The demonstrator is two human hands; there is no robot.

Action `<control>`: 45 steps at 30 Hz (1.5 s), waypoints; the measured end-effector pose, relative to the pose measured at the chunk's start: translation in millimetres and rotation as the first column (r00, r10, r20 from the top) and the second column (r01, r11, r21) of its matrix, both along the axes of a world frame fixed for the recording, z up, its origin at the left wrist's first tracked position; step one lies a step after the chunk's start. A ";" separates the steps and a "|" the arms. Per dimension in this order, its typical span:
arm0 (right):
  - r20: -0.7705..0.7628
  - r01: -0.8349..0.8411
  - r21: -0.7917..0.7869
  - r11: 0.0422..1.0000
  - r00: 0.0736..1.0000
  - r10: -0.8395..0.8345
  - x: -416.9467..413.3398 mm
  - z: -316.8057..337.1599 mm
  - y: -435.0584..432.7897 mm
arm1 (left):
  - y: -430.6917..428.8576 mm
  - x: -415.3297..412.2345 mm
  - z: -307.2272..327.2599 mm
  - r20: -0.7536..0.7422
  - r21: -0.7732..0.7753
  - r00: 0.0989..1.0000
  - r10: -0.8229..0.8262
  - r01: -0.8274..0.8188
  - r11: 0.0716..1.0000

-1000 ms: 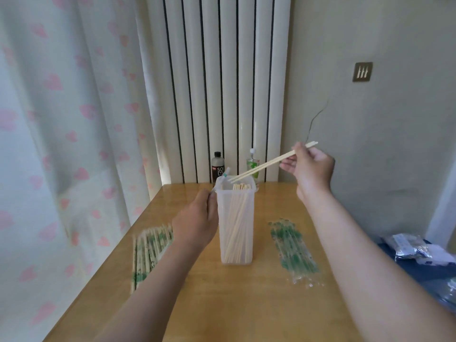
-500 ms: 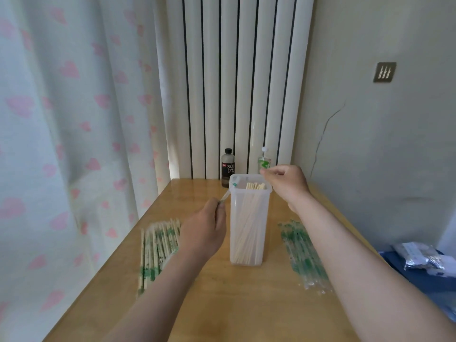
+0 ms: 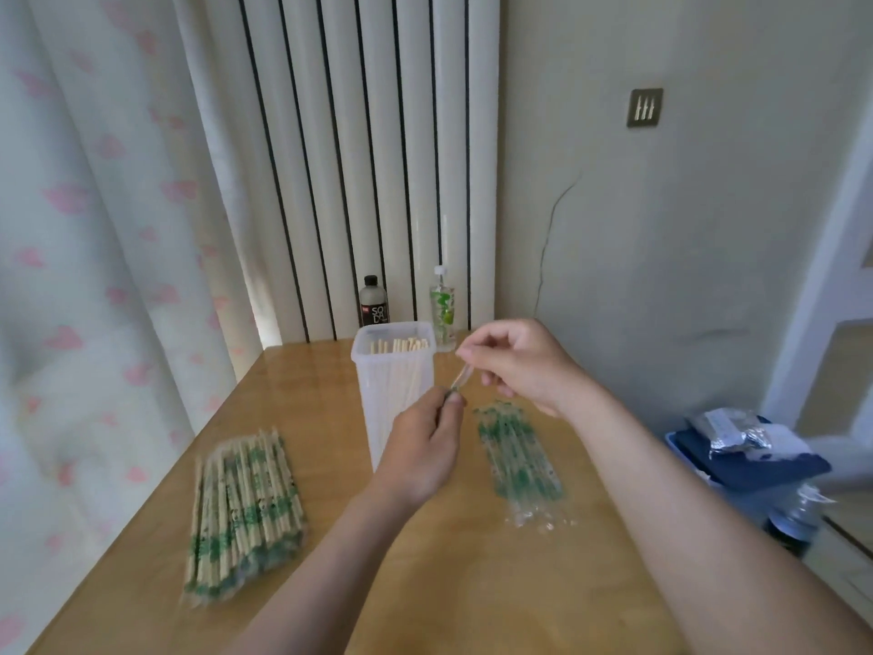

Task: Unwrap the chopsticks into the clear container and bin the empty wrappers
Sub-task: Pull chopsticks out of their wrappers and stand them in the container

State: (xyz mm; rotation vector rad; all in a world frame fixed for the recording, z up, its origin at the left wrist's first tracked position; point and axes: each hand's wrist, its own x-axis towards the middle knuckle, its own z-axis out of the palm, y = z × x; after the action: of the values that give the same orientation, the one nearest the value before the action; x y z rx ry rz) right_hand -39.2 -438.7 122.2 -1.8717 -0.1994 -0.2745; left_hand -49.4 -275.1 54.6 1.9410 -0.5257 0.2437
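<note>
The single head-worn wide-angle camera looked forward and down from close above the wooden table (image 3: 425,583), facing the radiator (image 3: 378,158) at its far end, with the clear container (image 3: 382,394) mid-frame.

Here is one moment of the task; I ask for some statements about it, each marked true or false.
1. The clear container stands upright with bare chopsticks inside. True.
2. The wrapped chopsticks lie right of the container. False: they lie left of it; the empty wrappers lie on the right.
3. The left hand and the right hand pinch one thin wrapper between them. True.
4. Three bottles stand behind the container. False: two, a dark bottle and a green-labelled bottle.
</note>
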 end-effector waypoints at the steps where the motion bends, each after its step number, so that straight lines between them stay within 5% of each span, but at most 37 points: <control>1: -0.005 0.040 0.014 0.999 0.999 -0.040 1.0 -4.3 -8.4 | -8.2 -1.1 -0.7 -0.042 0.005 0.999 -0.026 0.026 1.000; 8: -0.088 0.372 0.228 0.900 0.928 -0.361 10.0 -61.3 -74.3 | -50.8 12.5 -22.9 -0.255 0.052 0.966 0.032 -0.020 0.998; 13: -0.164 0.585 -0.079 0.807 0.791 -0.589 9.0 -141.2 -117.3 | -79.1 45.3 -43.3 -0.386 0.086 0.903 0.188 -0.168 0.982; 27: -0.148 0.522 -0.220 0.824 0.817 -0.558 0.8 -188.0 -125.7 | -115.2 111.1 -87.0 -0.268 0.460 0.851 0.452 -0.299 0.836; 37: -0.163 0.521 -0.202 0.829 0.817 -0.553 -1.5 -184.7 -125.5 | -113.1 102.7 -83.4 -0.274 0.435 0.879 0.391 -0.249 0.865; 45: -0.220 0.543 -0.241 0.805 0.777 -0.590 -6.6 -176.8 -122.0 | -70.4 60.3 -58.3 -0.144 0.484 0.980 0.140 -0.054 0.874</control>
State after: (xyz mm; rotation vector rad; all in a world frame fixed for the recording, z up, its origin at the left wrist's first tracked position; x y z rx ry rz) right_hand -45.7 -560.7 -54.6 -2.0771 0.5797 -0.4032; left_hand 10.9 -345.4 -3.6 2.4498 -0.3933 -0.0014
